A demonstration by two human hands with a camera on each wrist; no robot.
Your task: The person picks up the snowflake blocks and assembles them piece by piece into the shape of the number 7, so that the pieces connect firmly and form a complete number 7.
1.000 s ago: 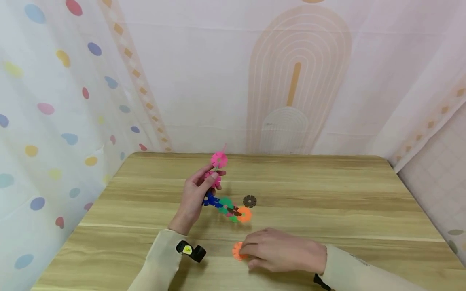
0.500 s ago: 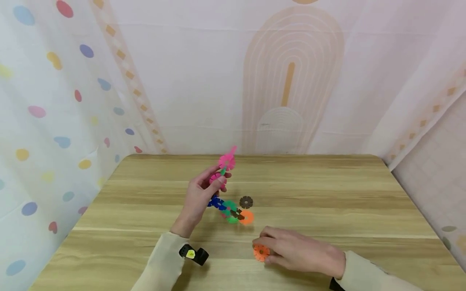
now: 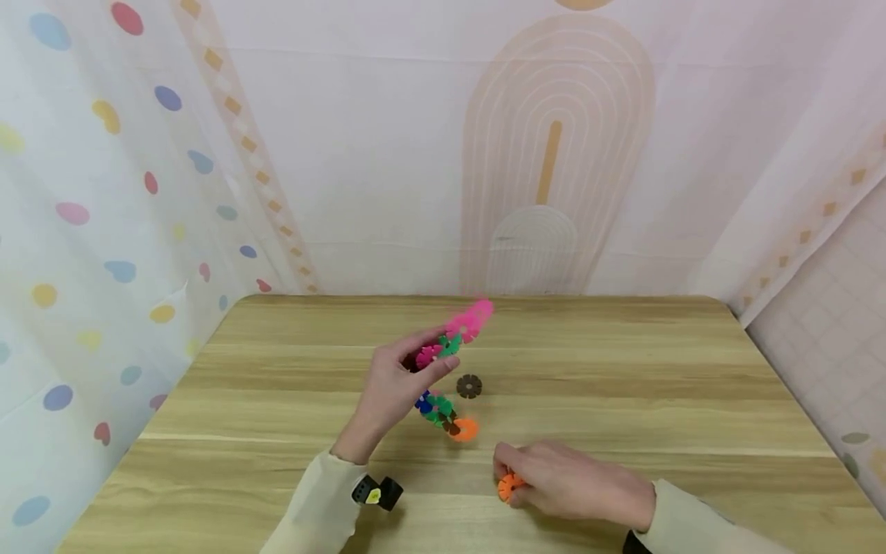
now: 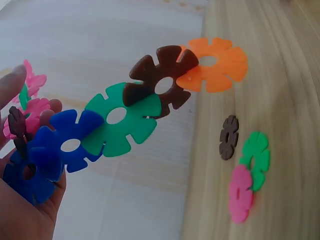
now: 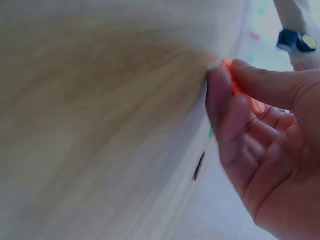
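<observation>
My left hand (image 3: 418, 359) holds a chain of snowflake discs (image 3: 443, 385) by its middle, above the wooden table (image 3: 623, 369). The chain's pink end (image 3: 472, 316) points up and to the right. Its blue, green, brown and orange end (image 3: 464, 429) hangs down toward the table. The left wrist view shows that lower part close up: blue disc (image 4: 70, 145), green disc (image 4: 120, 120), brown disc (image 4: 162, 82), orange disc (image 4: 215, 65). My right hand (image 3: 514, 475) rests on the table near the front edge and pinches a single orange disc (image 3: 508, 486) (image 5: 256, 105) between thumb and fingers.
A loose brown disc (image 3: 469, 385) (image 4: 229, 137) lies flat on the table just right of the chain. A black wrist camera (image 3: 377, 492) sits on my left sleeve. Patterned fabric walls (image 3: 388, 154) close in the table at the back and both sides.
My left hand has tilted the chain, so its pink end swung to the right and lower. My right hand slid right with the orange disc and now pinches it on edge.
</observation>
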